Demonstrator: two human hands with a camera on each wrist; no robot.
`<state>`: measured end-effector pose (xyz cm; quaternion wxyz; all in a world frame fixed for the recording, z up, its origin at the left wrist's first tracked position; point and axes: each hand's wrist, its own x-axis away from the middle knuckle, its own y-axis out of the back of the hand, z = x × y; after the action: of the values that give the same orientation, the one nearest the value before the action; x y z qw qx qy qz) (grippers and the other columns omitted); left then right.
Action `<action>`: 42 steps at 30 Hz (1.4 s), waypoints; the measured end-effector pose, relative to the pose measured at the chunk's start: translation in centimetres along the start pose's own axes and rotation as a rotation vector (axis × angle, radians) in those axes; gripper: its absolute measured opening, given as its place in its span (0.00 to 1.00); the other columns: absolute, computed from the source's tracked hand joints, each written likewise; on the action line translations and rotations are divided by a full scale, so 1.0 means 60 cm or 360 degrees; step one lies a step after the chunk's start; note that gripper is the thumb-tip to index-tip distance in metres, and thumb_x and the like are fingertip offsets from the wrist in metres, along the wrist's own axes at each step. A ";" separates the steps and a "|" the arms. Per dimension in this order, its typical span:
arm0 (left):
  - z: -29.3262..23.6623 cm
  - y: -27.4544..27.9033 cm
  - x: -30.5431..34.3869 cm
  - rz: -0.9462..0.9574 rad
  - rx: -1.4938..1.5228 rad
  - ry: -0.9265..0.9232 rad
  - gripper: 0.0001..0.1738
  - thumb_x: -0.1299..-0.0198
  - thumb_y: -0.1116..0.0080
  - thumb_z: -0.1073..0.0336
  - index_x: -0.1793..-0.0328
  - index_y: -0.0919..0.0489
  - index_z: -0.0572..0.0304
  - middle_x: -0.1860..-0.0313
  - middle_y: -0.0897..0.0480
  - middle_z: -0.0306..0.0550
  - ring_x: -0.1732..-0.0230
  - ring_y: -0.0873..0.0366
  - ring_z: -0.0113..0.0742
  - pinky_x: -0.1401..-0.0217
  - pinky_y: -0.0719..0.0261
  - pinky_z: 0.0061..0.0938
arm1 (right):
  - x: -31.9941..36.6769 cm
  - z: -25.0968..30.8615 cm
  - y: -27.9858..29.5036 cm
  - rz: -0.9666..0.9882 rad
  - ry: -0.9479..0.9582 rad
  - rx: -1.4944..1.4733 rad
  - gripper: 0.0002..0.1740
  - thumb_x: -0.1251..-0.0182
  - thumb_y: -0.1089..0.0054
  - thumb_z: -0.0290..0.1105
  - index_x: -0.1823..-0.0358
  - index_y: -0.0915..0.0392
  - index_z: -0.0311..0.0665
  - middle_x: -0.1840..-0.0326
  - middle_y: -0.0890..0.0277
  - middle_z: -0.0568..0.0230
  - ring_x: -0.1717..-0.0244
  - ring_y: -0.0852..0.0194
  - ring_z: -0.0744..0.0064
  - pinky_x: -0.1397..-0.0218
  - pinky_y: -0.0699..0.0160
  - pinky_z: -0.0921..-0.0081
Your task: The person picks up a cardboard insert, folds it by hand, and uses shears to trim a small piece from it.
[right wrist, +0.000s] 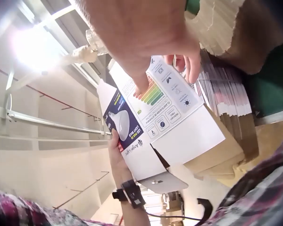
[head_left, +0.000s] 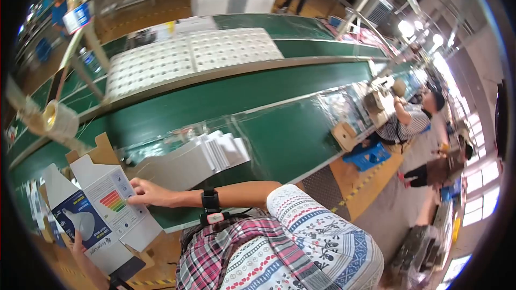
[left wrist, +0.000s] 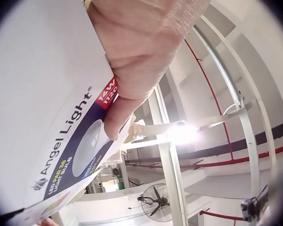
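Observation:
A light bulb box point(head_left: 115, 225), printed with a bulb picture and a coloured efficiency chart, is held up by both hands at the lower left of the head view. Its flaps stand out at both ends. My left hand point(head_left: 78, 246) grips the blue printed side, its thumb point(left wrist: 117, 120) lying over the bulb picture. On the chart side, my right hand point(head_left: 149, 193) holds the box edge, with the thumb point(right wrist: 140, 84) on the chart and fingers at the far edge. Beside the box lies a stack of flat cartons point(head_left: 185, 164) on the green bench point(head_left: 285, 134).
White perforated trays point(head_left: 231, 48) lie on the raised line beyond the bench. A tape roll point(head_left: 52, 116) hangs on a post at the left. To the right, a seated person point(head_left: 411, 121) works near a blue stool point(head_left: 367, 156).

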<state>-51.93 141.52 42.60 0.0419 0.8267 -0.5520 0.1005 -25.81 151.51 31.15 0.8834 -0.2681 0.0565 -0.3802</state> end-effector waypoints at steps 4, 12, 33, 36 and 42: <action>0.057 -0.120 -0.071 -0.0047 -0.0164 -0.0091 0.19 0.41 0.48 0.64 0.45 0.32 0.62 0.68 0.27 0.39 0.73 0.26 0.23 0.75 0.31 0.13 | 0.070 0.072 0.110 -0.0188 0.0492 0.0123 0.20 0.41 0.46 0.31 0.50 0.34 0.28 0.52 0.28 0.61 0.52 0.32 0.77 0.50 0.31 0.78; 0.150 -0.523 -0.106 0.0614 -0.0491 -0.0256 0.26 0.42 0.45 0.62 0.40 0.34 0.67 0.53 0.28 0.42 0.55 0.30 0.28 0.54 0.33 0.21 | 0.319 0.166 0.407 -0.0844 0.0673 0.0112 0.19 0.40 0.47 0.26 0.47 0.34 0.29 0.51 0.27 0.62 0.52 0.29 0.77 0.46 0.32 0.77; -0.103 -0.561 0.150 0.2574 0.0363 -0.1390 0.30 0.47 0.40 0.54 0.46 0.31 0.73 0.56 0.24 0.64 0.54 0.25 0.52 0.50 0.29 0.37 | 0.556 0.110 0.713 -0.1060 0.0536 -0.0123 0.24 0.38 0.49 0.26 0.41 0.40 0.31 0.45 0.32 0.59 0.45 0.33 0.66 0.41 0.34 0.67; -0.046 -0.506 0.157 0.1867 0.0437 -0.0686 0.32 0.48 0.39 0.55 0.44 0.31 0.74 0.52 0.24 0.60 0.49 0.27 0.49 0.42 0.34 0.38 | 0.576 0.098 0.740 -0.1117 0.0419 -0.0059 0.22 0.38 0.52 0.24 0.42 0.40 0.29 0.45 0.32 0.58 0.46 0.32 0.64 0.42 0.34 0.68; 0.019 -0.433 0.077 0.1116 -0.0119 -0.0245 0.27 0.45 0.43 0.57 0.45 0.29 0.69 0.54 0.22 0.52 0.49 0.26 0.37 0.44 0.33 0.30 | 0.586 0.105 0.733 -0.1150 0.0295 -0.0017 0.20 0.36 0.56 0.27 0.43 0.37 0.29 0.47 0.30 0.57 0.49 0.29 0.63 0.43 0.33 0.67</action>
<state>-26.16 147.22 43.55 -0.0067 0.5902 -0.8068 0.0260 29.07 154.48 17.45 0.6819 -0.2398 0.0399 -0.6899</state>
